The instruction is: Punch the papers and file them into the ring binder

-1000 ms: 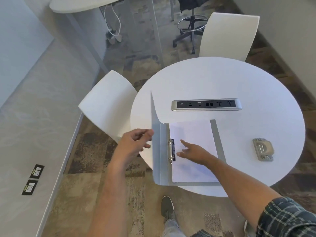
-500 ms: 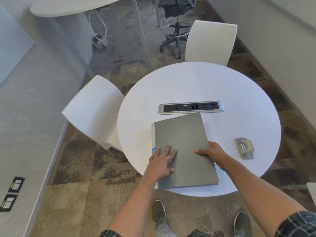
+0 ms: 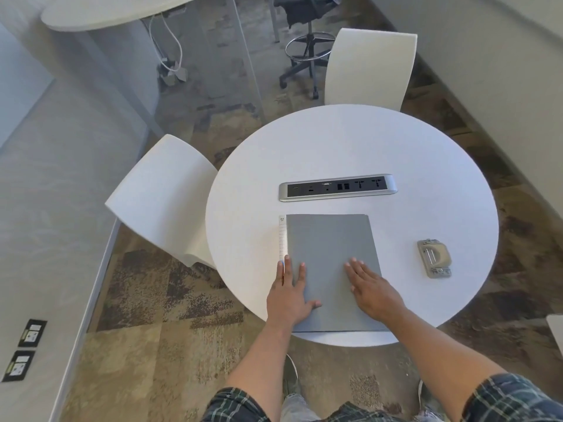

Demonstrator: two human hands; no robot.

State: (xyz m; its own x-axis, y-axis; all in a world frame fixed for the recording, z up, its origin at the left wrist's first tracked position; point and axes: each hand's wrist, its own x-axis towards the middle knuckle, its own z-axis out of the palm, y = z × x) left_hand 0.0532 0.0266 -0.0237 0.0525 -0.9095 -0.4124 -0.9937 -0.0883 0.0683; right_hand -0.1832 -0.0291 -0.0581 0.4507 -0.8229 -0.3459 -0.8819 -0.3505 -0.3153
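The binder [image 3: 330, 263] lay closed and flat on the round table [image 3: 426, 166], its near edge at the table's rim. The left hand [image 3: 289, 295] rested flat on the cover near the spine, fingers straight and slightly spread, thumb stretched out to the right. The right hand [image 3: 370, 289] lay flat beside it, fingers straight and close together, pointing up the cover. Well right of the right fingers sat the punch [image 3: 434, 258]. Beyond both sets of fingertips, past the binder's far edge, was the socket strip [image 3: 337, 187].
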